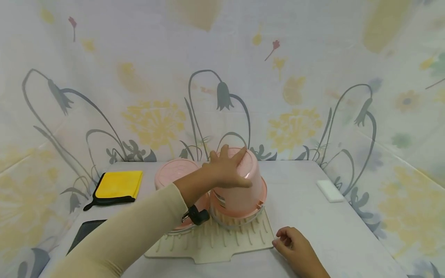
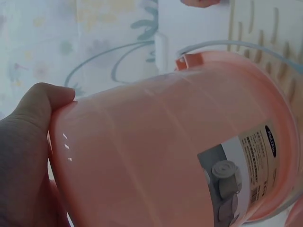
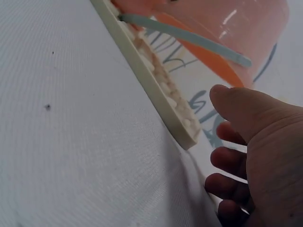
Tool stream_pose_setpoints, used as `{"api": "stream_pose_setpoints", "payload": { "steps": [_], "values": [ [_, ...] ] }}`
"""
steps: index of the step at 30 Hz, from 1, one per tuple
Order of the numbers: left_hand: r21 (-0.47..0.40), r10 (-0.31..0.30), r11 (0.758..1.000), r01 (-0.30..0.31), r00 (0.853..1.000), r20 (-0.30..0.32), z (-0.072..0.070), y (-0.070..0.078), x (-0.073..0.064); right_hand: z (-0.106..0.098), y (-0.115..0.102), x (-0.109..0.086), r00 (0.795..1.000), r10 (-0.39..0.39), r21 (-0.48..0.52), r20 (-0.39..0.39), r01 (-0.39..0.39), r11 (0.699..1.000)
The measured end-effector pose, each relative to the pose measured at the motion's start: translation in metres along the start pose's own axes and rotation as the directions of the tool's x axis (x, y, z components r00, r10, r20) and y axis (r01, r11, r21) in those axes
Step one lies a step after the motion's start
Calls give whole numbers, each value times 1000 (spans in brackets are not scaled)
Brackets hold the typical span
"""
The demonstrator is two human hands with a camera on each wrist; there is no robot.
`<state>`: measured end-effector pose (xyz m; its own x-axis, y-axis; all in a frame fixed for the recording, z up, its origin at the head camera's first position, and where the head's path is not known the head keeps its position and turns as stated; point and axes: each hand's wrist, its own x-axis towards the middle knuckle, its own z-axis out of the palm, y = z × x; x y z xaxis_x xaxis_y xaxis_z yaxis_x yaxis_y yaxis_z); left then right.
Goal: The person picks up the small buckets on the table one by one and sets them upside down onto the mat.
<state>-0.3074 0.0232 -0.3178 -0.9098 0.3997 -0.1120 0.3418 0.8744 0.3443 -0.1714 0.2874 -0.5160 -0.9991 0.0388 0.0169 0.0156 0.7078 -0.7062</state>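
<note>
A pink bucket (image 1: 240,197) stands upside down, rim downward, over a cream ridged draining mat (image 1: 240,241). My left hand (image 1: 225,172) grips its base from above, fingers spread and thumb hooked over the edge. The left wrist view shows a label (image 2: 236,175) on the bucket's side and the pale handle (image 2: 222,43) by the rim. A second upturned pink bucket (image 1: 172,173) is left of it, partly hidden by my left forearm. My right hand (image 1: 295,247) hangs loosely curled by the mat's right corner, holding nothing; in the right wrist view it is apart from the bucket.
A yellow cloth with black trim (image 1: 118,185) lies at the left, with a black flat item (image 1: 85,231) nearer me, partly covered by my sleeve. A white block (image 1: 329,191) lies at the right. Flower-printed curtain (image 1: 313,58) backs the white table.
</note>
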Motion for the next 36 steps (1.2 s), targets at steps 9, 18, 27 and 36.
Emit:
{"api": "stream_pose_setpoints", "payload": {
  "steps": [9,18,27,36],
  "values": [
    [9,-22,1000,22,1000,-1,17,4,13,7,3,6,997,-48,-39,57,51,998],
    [-2,-49,999,49,999,18,32,4,17,11,2,6,988,-139,-102,71,146,984],
    [-4,-51,999,51,998,30,42,9,29,13,4,5,986,-154,-165,61,162,973],
    [82,-57,995,53,997,48,51,19,43,13,4,3,984,-168,-201,55,176,964]
  ]
}}
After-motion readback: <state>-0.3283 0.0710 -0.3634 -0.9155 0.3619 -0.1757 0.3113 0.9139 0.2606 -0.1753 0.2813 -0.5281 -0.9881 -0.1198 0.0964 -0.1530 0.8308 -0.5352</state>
